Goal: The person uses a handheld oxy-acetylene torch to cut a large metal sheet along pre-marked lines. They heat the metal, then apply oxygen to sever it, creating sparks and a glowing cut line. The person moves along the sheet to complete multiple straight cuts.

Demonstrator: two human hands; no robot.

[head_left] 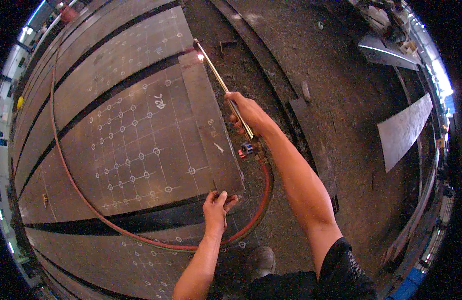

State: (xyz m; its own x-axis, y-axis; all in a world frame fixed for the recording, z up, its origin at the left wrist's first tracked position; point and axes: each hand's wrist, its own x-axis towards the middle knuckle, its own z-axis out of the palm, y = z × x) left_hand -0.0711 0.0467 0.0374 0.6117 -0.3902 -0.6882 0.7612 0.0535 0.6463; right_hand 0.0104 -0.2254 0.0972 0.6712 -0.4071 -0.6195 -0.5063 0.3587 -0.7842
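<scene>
My right hand (247, 116) is wrapped round the brass tubes of a cutting torch (214, 71). The torch head points away from me, and a bright glow shows by its tip at the far corner of a narrow steel strip (203, 107). Blue and red valve knobs sit at the torch's near end, where a red and green hose (265, 192) joins it. My left hand (218, 210) pinches the near end of the strip between thumb and fingers. Under the strip lies a large steel plate (141, 90) marked with chalk circles and lines.
More chalk-marked plates (136, 40) lie beyond and nearer, with dark gaps between them. The hose loops left across the plates. Dark rails (261, 45) run along the dirt floor (336, 95) to the right. A curved steel offcut (406, 131) lies far right. My shoe (261, 261) stands below.
</scene>
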